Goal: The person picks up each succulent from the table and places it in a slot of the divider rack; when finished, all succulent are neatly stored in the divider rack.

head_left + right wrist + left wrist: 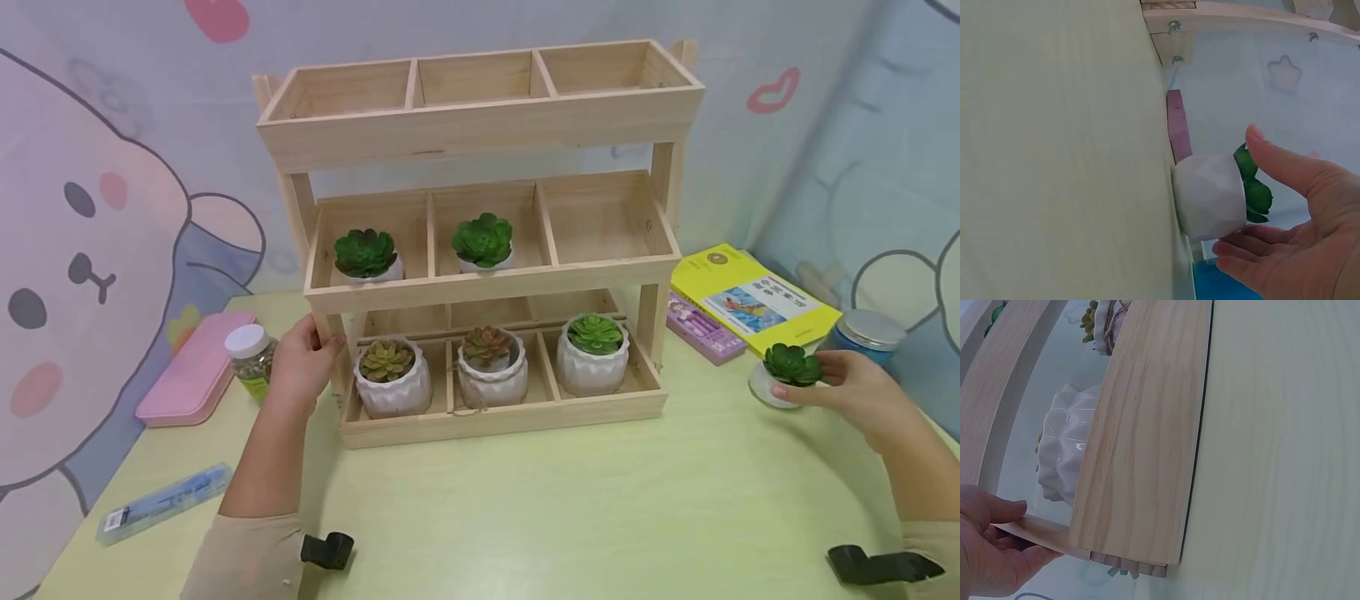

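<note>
My left hand (303, 358) grips the left upright of a three-tier wooden plant stand (480, 125). Thumb and fingers lie on either side of the upright in the left wrist view. Over at the right, my right hand (862, 392) is around a small green succulent in a white pot (1210, 195) on the table. In the right wrist view its fingers meet the pot's side, while the thumb stands apart. The middle tier bears two green succulents, one on the left (366, 252) and one in the centre (483, 240). Several succulents in white fluted pots (393, 387) fill the bottom tier.
Left of the stand are a lidded jar (251, 358), a pink case (197, 367) and a clear blue pen case (165, 502). On the right lie a yellow book (757, 296) and a purple box (705, 327), with a blue jar (870, 333) behind my right hand.
</note>
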### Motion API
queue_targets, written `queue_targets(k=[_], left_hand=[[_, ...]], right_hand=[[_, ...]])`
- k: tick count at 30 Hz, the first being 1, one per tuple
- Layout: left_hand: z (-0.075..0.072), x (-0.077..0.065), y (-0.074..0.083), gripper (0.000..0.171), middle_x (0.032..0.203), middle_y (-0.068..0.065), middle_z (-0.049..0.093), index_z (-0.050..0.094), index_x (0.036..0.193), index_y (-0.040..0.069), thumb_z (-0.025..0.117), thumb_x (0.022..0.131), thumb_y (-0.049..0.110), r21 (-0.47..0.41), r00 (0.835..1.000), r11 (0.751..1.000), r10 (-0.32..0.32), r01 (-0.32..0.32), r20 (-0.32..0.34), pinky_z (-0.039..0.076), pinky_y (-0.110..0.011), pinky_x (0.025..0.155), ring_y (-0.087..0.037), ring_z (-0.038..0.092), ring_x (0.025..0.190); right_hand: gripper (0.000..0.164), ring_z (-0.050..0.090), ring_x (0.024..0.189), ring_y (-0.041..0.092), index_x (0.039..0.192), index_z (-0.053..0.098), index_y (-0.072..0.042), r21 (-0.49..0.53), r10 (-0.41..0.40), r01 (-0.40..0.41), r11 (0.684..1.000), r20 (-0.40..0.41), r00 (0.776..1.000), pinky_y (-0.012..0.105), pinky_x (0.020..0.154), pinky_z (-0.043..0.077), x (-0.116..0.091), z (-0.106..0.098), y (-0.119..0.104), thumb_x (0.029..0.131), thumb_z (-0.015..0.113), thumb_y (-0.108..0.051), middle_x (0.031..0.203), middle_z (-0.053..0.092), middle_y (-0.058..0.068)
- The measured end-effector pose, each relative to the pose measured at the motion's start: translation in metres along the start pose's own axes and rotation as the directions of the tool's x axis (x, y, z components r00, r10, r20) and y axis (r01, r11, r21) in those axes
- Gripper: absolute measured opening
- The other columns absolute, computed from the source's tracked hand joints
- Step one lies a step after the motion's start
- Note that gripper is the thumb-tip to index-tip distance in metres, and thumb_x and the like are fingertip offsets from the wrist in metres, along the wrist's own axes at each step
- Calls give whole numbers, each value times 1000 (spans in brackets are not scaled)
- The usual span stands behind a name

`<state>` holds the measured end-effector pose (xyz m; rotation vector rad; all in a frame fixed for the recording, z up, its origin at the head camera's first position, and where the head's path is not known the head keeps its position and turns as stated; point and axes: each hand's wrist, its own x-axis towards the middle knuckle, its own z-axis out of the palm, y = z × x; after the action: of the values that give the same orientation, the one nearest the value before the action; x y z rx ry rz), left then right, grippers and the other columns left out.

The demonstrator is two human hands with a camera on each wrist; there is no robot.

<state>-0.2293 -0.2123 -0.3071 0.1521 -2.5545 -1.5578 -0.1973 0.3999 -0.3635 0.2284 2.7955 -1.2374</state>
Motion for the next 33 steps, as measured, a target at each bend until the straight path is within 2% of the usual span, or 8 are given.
queue_targets(k=[4,10,17,24,26,28,31,33], left_hand=[[1,1,-1,43,137,-25,43,38,139,0,47,97,8,-1,1000,1000,3,-3,-3,37,-57,97,-41,42,124],[1,1,-1,41,135,-25,45,41,137,-1,47,97,6,-1,1000,1000,13,-13,-17,37,-57,97,-42,43,122],[2,2,-3,41,136,-25,44,41,137,-1,47,97,6,-6,1000,1000,12,-12,-14,36,-57,97,-42,42,123],[2,1,-1,43,138,-25,42,39,139,0,47,97,7,-8,1000,1000,7,-7,-5,35,-58,98,-43,41,124],[2,1,-1,42,137,-24,43,39,138,0,47,97,7,-6,1000,1000,3,-3,-5,36,-57,98,-42,41,124],[1,1,-1,42,137,-25,43,39,138,-1,47,97,7,-6,1000,1000,0,0,-6,36,-57,98,-42,41,124],[1,0,0,42,138,-24,42,39,138,0,46,98,7,-4,1000,1000,-6,6,-6,36,-57,98,-41,40,124],[1,0,-1,43,138,-24,42,39,139,-1,46,98,7,-4,1000,1000,-5,5,-6,35,-57,98,-42,40,124]], right_hand=[[101,33,117,52,135,7,25,34,2,-1,999,-9,1000,62,92,34,1,2,3,85,69,-37,132,26,43],[95,34,109,48,132,17,23,32,36,-34,999,-45,998,58,87,37,0,6,0,82,72,-37,126,30,39],[107,27,116,52,135,12,21,75,105,-103,992,-23,994,65,93,32,4,6,4,78,73,-46,135,19,40],[110,28,116,51,137,11,20,75,105,-102,992,-41,994,65,92,34,3,8,4,78,72,-50,136,20,40],[105,33,111,48,137,15,20,60,79,-76,995,-45,996,59,86,40,2,8,1,79,71,-48,131,27,38],[97,40,102,39,135,23,18,34,42,-40,999,-60,997,47,79,46,0,9,-3,80,71,-45,122,38,33],[85,48,89,21,132,33,14,21,-21,23,1000,-68,997,28,69,47,-4,10,-12,80,73,-40,109,50,15],[81,50,83,11,132,37,11,12,-59,60,998,-57,997,21,66,47,-8,9,-21,80,74,-39,104,54,5]])
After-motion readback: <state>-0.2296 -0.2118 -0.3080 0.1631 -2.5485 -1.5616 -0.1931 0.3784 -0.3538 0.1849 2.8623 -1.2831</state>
